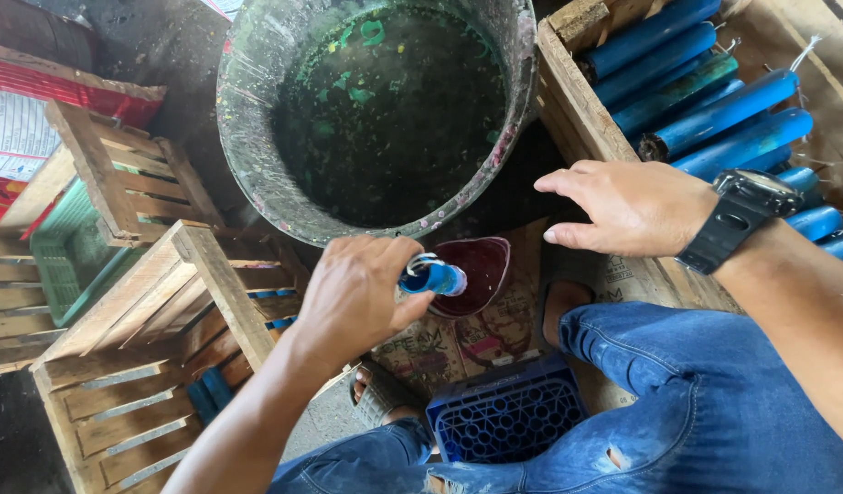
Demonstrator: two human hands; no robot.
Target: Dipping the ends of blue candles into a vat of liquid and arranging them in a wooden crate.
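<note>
Left hand point(353, 297) grips a blue candle point(435, 277) near its wick end; waxy, stiff, likely slippery and brittle. Right hand point(627, 206) hovers open, empty.

You are sitting in a small candle-making workshop, shown by the big wax-spattered metal vat point(375, 119), the rough wooden crate point(568, 101) of long blue wicked candles point(723, 114), and slatted wooden boxes point(156, 311).
</note>
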